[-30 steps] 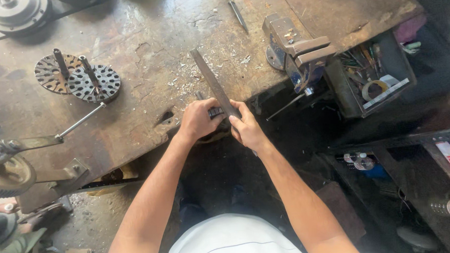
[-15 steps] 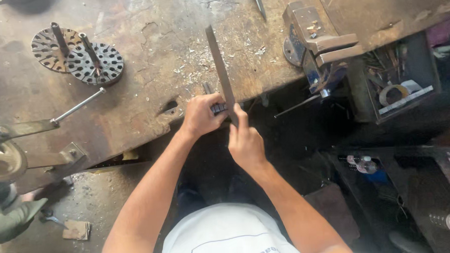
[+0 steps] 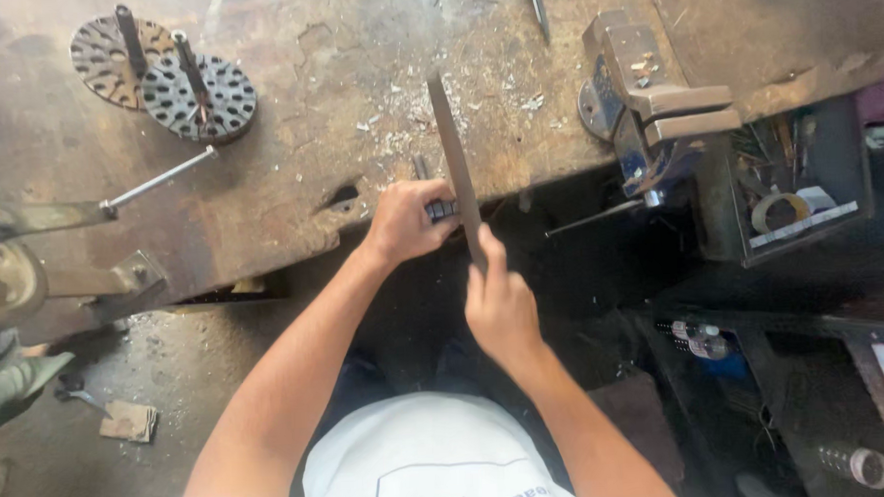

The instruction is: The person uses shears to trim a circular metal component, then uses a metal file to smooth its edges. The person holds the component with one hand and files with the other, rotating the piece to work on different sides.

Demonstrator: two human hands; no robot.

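Flat file [image 3: 454, 160] runs lengthwise away from me over the workbench [image 3: 291, 136] edge, my right hand [image 3: 501, 305] gripping its near end, my left hand [image 3: 407, 220] pinching what seems a small dark workpiece [image 3: 441, 209] beside it.

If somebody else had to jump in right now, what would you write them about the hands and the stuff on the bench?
Left hand: closed on a small dark workpiece at the front edge of the workbench.
Right hand: grips the near end of the long flat file, which lies across the workpiece and points away over the bench.
Nearby: metal filings scattered beside the file, a bench vise to the right with nothing visible in it, two perforated discs at far left.
Done: filings show some metal is already off.
Left: cannot tell how much; the workpiece is mostly hidden by the fingers.
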